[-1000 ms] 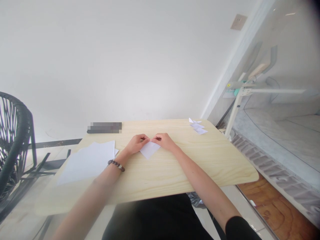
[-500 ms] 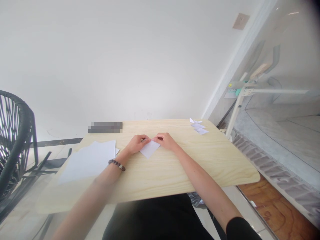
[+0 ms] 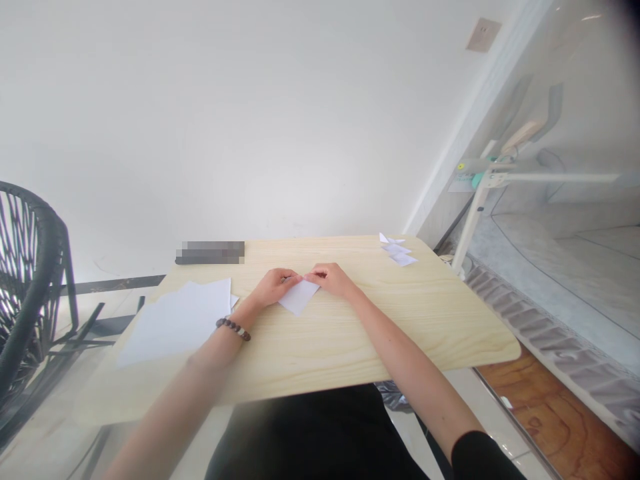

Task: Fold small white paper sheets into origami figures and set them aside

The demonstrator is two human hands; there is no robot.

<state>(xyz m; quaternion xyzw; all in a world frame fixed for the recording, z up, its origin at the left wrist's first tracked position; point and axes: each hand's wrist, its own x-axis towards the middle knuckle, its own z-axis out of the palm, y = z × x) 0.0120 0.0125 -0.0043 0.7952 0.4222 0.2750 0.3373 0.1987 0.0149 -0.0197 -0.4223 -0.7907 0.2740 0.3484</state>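
Observation:
A small piece of white paper (image 3: pixel 299 297) lies on the wooden table in front of me, a corner of it pointing towards me. My left hand (image 3: pixel 276 287) pinches its far left edge between thumb and fingers. From the other side my right hand (image 3: pixel 331 279) grips the far right edge, and the two thumbs nearly meet at the top. The fingers hide the paper's far part, so I cannot tell how it is folded there. A dark beaded bracelet (image 3: pixel 233 328) circles my left wrist.
White sheets (image 3: pixel 180 320) lie on the table's left side. Several folded paper pieces (image 3: pixel 399 253) sit at the back right of the light wooden table (image 3: pixel 320 367). A blurred-out dark object (image 3: pixel 210 253) is at the back left. A black woven chair (image 3: pixel 45 253) stands left.
Both hands stay on the paper in nearly the same pose. The view has shifted very slightly.

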